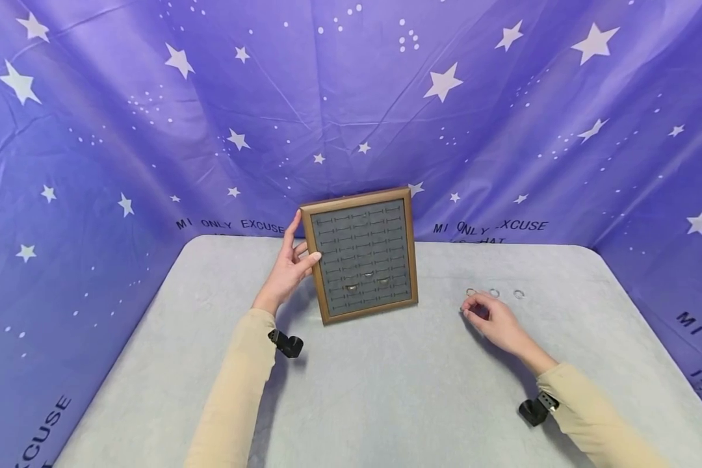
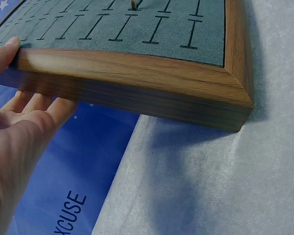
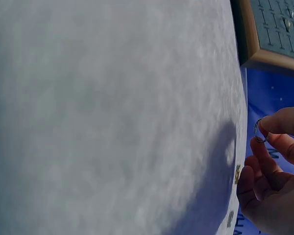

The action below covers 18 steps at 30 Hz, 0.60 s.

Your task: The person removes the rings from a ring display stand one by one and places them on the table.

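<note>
Head view, nearest first: the right hand (image 1: 494,322) is over the worktop's (image 1: 386,396) right half, thumb and fingertips pinching a small ring (image 3: 256,131). Just beyond, three loose rings (image 1: 494,293) lie in a row toward the far right corner. The left hand (image 1: 286,276) grips the left side of a wooden display frame (image 1: 411,260), thumb on its front; it stands propped near the middle of the far edge, three seated rings (image 1: 351,287) low in its slotted pad (image 1: 363,237). The step in hand seems to be bringing a ring to the frame; the next move likely calls for carrying it left and pressing it into a free slot, frame held steady. Hidden: the frame's back and any support. Its top is cut off in the left-wrist view; the pinched ring hardly shows from the head.
</note>
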Motion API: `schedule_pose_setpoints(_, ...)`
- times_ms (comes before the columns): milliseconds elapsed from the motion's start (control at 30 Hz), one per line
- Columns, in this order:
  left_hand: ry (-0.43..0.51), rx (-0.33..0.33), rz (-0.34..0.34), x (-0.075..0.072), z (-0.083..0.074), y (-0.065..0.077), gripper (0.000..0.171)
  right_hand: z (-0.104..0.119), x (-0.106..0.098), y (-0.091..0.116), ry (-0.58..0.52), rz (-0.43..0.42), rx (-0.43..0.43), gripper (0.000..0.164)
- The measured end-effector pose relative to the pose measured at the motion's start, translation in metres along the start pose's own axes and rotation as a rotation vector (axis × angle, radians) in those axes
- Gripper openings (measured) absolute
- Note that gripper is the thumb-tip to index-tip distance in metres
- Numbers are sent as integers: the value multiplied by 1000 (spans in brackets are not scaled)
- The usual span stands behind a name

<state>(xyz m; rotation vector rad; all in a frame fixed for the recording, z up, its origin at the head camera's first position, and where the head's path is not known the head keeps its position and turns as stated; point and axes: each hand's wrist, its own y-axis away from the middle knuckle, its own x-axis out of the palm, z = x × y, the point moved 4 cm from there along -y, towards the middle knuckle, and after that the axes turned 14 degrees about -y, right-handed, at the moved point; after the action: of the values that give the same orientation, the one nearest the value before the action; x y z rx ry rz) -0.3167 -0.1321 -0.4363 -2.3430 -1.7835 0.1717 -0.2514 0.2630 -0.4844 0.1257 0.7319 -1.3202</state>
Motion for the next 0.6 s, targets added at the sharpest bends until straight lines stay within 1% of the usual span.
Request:
schedule_pose_setpoints(267, 3, 5, 1, 0, 1, -1, 90, -10, -14, 0, 42, -7, 47, 6)
schedule_pose_setpoints(500, 10, -9, -7, 1, 0, 0, 90, -18, -19, 0, 26, 3, 135, 4)
schedule_pose_setpoints(600, 17, -15, -11, 1, 0, 0, 90, -18, -20, -1, 27, 3, 146, 4)
